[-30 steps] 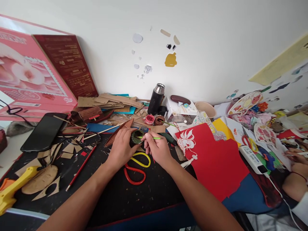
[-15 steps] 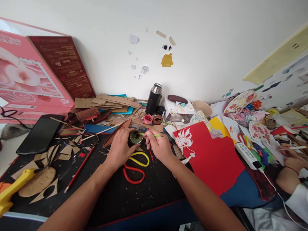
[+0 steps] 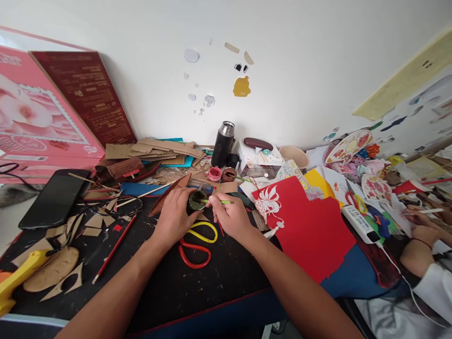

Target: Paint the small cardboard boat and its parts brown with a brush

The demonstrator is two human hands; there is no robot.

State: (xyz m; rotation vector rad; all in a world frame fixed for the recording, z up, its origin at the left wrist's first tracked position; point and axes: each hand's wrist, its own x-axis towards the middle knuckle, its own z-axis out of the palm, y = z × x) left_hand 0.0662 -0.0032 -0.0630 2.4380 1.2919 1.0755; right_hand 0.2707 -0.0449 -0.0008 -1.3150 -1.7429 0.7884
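My left hand (image 3: 174, 213) is wrapped round the side of a small open jar (image 3: 197, 197) of dark green paint, fingers behind it and thumb in front. In a pinch, my right hand (image 3: 232, 217) holds a thin green paintbrush (image 3: 226, 202), its tip end inside the jar's mouth. A brown pointed piece (image 3: 165, 202), apparently card, sticks out behind my left hand; its lower part is hidden. Just below the jar lie scissors with one red and one yellow handle (image 3: 195, 265), blades out of sight. Behind stand open jars of red paint (image 3: 214, 174) and brown paint (image 3: 229, 174).
A black thermos (image 3: 223, 146) stands by the wall. Cardboard scraps, a red pencil (image 3: 115, 249), a phone (image 3: 54, 198) and a yellow glue gun (image 3: 24, 275) are on the left. Red paper (image 3: 310, 230) covers the right. Beyond a power strip (image 3: 360, 225), another person's hand (image 3: 416, 216) holds a white stick-like tool.
The brush has shifted slightly and lies flatter across the jar's rim. My left hand stays round the jar. The whole view has moved a little.
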